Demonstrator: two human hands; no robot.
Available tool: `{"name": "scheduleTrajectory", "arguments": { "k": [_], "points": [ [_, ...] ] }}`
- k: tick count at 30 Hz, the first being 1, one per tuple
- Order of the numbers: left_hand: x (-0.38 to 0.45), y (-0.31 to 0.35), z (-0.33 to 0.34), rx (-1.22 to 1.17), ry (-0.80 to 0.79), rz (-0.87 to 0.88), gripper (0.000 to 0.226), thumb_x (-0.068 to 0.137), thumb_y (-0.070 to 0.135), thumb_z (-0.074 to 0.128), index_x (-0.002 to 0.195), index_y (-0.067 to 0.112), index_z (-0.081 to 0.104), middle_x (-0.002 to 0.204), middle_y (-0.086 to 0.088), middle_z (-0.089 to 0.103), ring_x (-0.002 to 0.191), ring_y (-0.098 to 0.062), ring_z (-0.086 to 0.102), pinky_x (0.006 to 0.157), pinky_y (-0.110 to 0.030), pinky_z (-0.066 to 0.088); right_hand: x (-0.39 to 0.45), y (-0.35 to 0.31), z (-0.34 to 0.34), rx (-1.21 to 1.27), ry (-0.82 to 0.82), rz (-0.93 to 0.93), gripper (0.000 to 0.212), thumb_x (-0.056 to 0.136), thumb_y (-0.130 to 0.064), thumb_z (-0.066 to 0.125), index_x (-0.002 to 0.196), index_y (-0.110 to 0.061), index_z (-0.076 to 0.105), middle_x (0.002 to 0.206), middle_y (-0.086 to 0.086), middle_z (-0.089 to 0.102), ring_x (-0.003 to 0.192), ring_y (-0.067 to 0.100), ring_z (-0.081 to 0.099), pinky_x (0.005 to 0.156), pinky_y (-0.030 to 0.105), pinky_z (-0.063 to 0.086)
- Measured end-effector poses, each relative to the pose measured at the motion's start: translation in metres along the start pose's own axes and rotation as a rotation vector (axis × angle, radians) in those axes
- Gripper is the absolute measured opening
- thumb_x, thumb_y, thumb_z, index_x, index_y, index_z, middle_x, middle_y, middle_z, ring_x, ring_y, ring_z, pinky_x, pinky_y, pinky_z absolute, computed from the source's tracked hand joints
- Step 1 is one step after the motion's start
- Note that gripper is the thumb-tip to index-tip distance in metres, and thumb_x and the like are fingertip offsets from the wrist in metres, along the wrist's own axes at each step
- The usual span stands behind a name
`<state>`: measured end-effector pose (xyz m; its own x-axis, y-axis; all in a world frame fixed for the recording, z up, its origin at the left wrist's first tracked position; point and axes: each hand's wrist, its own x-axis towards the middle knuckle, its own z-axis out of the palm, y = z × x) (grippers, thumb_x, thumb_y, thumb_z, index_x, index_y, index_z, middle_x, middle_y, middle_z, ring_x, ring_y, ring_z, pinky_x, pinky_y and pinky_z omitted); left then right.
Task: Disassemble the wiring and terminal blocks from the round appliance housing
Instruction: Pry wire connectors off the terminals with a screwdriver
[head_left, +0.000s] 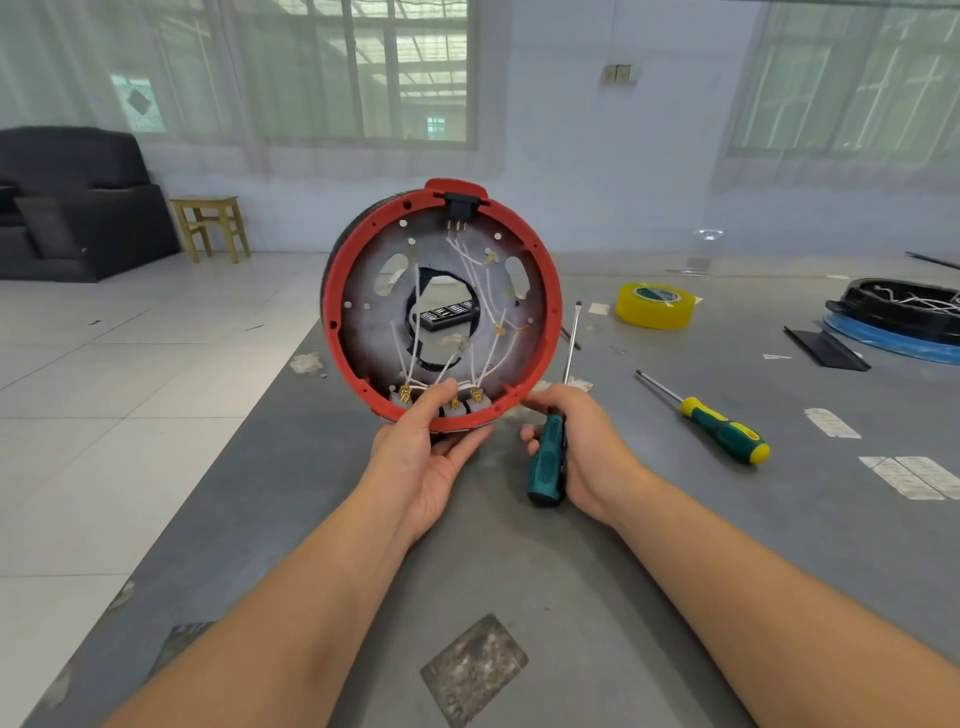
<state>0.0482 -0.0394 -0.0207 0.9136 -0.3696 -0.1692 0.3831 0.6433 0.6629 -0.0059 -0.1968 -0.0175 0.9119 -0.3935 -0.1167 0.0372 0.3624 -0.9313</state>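
Observation:
The round housing (551, 306) has a red rim and a grey inner plate, and it is held upright above the table with its open side facing me. White wires (485, 291) run from a black plug socket (457, 210) at the top down to brass terminals on white blocks (477, 397) at the bottom. My left hand (423, 447) grips the lower rim, thumb inside beside the blocks. My right hand (576, 441) holds a green-handled screwdriver (548, 462), shaft pointing up beside the rim, while its index finger touches the rim's lower right.
A second green and yellow screwdriver (724, 428) lies on the grey table (675, 545) to the right. Further back are a yellow tape roll (655, 305), a black and blue round part (901, 322) and paper labels (914, 475). A bit case (449, 314) shows through the housing's centre hole.

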Motion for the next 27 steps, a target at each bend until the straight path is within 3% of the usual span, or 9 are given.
{"name": "scheduleTrajectory", "arguments": {
  "k": [3, 5, 8, 12, 17, 21, 27],
  "points": [
    [0.004, 0.009, -0.008, -0.008, -0.032, 0.079, 0.059, 0.083, 0.013, 0.084, 0.137, 0.007, 0.061, 0.118, -0.017, 0.077, 0.105, -0.031, 0.077, 0.081, -0.044, 0.065, -0.001, -0.001, -0.004, 0.065, -0.016, 0.008, 0.012, 0.096, -0.006, 0.055, 0.108, -0.007, 0.056, 0.114, 0.013, 0.07, 0.06, 0.017, 0.058, 0.052, 0.026, 0.047],
    [0.005, 0.013, -0.012, -0.011, -0.044, 0.11, 0.065, 0.078, 0.016, 0.085, 0.138, 0.009, 0.061, 0.121, -0.016, 0.076, 0.109, -0.032, 0.075, 0.083, -0.043, 0.065, -0.002, 0.001, -0.003, 0.054, -0.009, -0.037, 0.011, 0.099, -0.002, 0.055, 0.108, -0.008, 0.054, 0.112, 0.015, 0.073, 0.06, 0.019, 0.059, 0.053, 0.027, 0.05],
    [0.009, 0.015, -0.015, -0.008, -0.034, 0.124, 0.064, 0.078, 0.018, 0.085, 0.137, 0.008, 0.062, 0.121, -0.015, 0.076, 0.111, -0.032, 0.075, 0.083, -0.041, 0.064, -0.002, 0.003, -0.002, 0.02, -0.041, -0.071, 0.012, 0.105, -0.011, 0.054, 0.117, -0.01, 0.053, 0.107, 0.019, 0.074, 0.065, 0.023, 0.066, 0.059, 0.03, 0.056],
    [0.011, 0.014, -0.016, 0.011, -0.025, 0.127, 0.06, 0.081, 0.021, 0.084, 0.136, 0.008, 0.063, 0.122, -0.015, 0.076, 0.112, -0.031, 0.074, 0.08, -0.036, 0.064, -0.005, 0.0, -0.002, -0.005, -0.142, -0.081, 0.019, 0.107, -0.025, 0.051, 0.125, -0.025, 0.054, 0.094, 0.022, 0.074, 0.072, 0.029, 0.071, 0.063, 0.035, 0.06],
    [0.015, 0.014, -0.016, 0.04, -0.008, 0.145, 0.06, 0.081, 0.025, 0.083, 0.135, 0.006, 0.064, 0.122, -0.014, 0.076, 0.114, -0.031, 0.074, 0.081, -0.036, 0.064, -0.012, -0.003, -0.005, -0.135, -0.169, -0.151, 0.023, 0.107, -0.031, 0.049, 0.129, -0.029, 0.057, 0.069, 0.01, 0.063, 0.045, 0.022, 0.052, 0.042, 0.027, 0.043],
    [0.014, 0.014, -0.017, 0.04, 0.001, 0.144, 0.056, 0.087, 0.023, 0.081, 0.138, 0.008, 0.062, 0.124, -0.014, 0.075, 0.115, -0.031, 0.073, 0.087, -0.038, 0.064, -0.017, -0.011, -0.013, -0.366, -0.197, -0.206, 0.027, 0.105, -0.049, 0.045, 0.119, -0.028, 0.055, 0.063, 0.001, 0.052, 0.042, 0.023, 0.049, 0.041, 0.029, 0.041],
    [0.016, 0.022, -0.021, 0.077, 0.036, 0.181, 0.045, 0.091, 0.019, 0.078, 0.133, 0.009, 0.065, 0.119, -0.012, 0.077, 0.112, -0.028, 0.075, 0.085, -0.038, 0.064, -0.011, -0.023, -0.043, -0.962, -0.183, -0.487, 0.015, 0.106, -0.044, 0.04, 0.104, -0.04, 0.054, 0.066, 0.003, 0.058, 0.048, 0.021, 0.061, 0.049, 0.027, 0.049]
  ]
}}
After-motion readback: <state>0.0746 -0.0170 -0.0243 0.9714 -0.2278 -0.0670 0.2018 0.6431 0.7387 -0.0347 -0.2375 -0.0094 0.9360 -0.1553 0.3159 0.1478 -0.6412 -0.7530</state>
